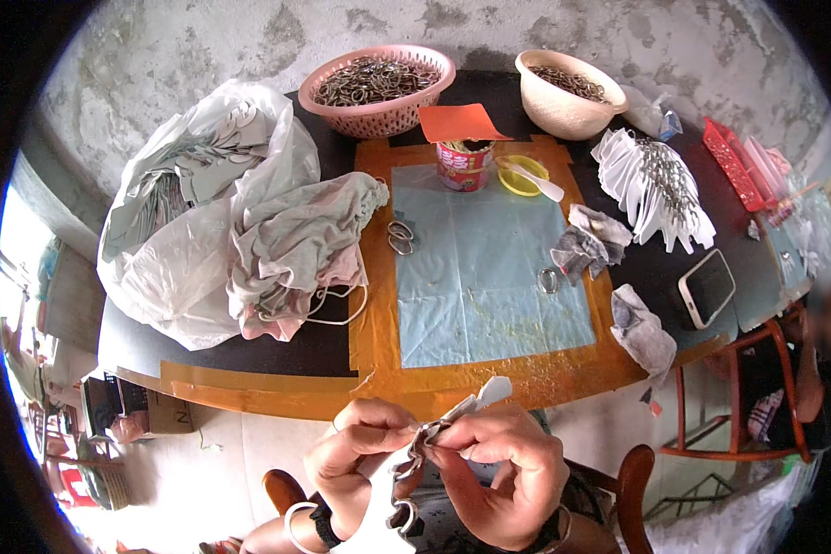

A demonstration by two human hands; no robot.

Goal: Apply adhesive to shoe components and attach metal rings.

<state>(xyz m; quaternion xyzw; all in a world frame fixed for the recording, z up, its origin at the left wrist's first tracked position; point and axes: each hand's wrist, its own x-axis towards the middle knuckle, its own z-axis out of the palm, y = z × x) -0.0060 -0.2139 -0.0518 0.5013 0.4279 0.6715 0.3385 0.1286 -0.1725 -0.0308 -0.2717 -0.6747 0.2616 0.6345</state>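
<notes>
Near the table's front edge, my left hand and my right hand pinch a long white strip with grey edges between thumbs and fingertips. Its narrow end sticks out above my right fingers, and the rest hangs down past my left wrist. Folds or small metal parts show along it between my hands; I cannot tell which. On the blue sheet lie some metal rings at the left and another metal ring at the right.
Metal rings fill a pink basket and a cream basket. A red tub under orange card stands beside a yellow dish. White pieces, rags and a phone lie right; a plastic bag sits left.
</notes>
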